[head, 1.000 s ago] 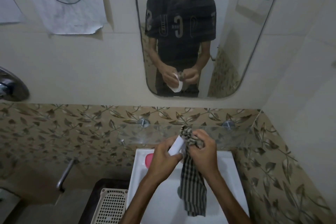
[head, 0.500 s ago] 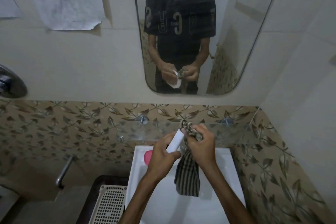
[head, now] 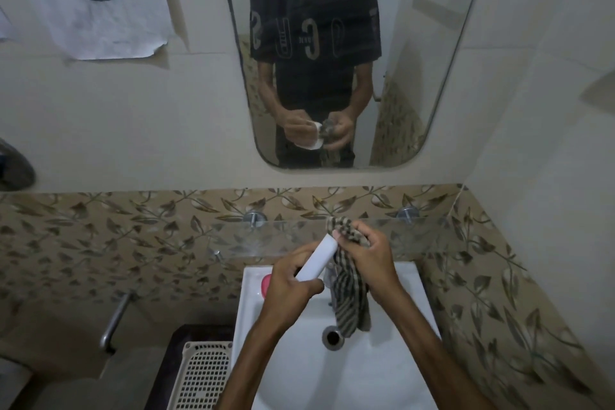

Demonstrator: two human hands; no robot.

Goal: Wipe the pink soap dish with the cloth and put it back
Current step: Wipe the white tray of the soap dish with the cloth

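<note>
My left hand [head: 293, 280] still grips the pale dish [head: 316, 258]; right hand [head: 367, 260], bunching the cloth [head: 349, 296], has shifted fractionally along it.

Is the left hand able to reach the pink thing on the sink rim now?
Probably not directly: the left hand grips a white oblong object. The pink thing sits just beside it on the white sink, so it is near.

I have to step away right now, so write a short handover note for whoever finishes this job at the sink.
Left hand grips a white piece, seemingly part of the dish, over the sink.
Right hand grips the checked cloth, bunched against the piece's upper end.
A pink piece lies on the sink's back left ledge.
Done: picked up, wiping underway.
Left: finish wiping, put the dish back.
</note>
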